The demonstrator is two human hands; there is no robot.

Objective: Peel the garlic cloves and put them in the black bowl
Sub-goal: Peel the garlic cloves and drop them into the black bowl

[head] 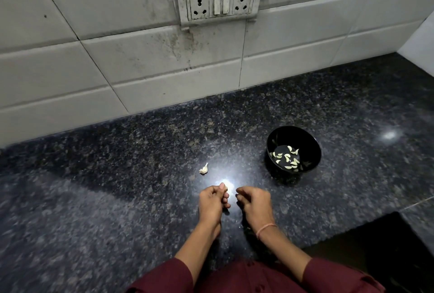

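— Hands?
— Left hand (212,201) pinches a garlic clove (222,185) over the counter (117,175); right hand (253,201) curled, contents not discernible.
— Handling?
— Likely light, firm, skin papery and slippery: grip by its ends. Peeled cloves (286,157) lie in the black bowl (307,139); one spare clove (203,169) lies apart.

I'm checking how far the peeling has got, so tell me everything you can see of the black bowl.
The black bowl is small, round, glossy and deep-walled, plastic by the look of it. It stands upright on the dark speckled counter, beyond and to the right of the right hand. About a dozen pale peeled garlic cloves lie loose on its bottom, some reflected in its inner wall. No hand touches it.
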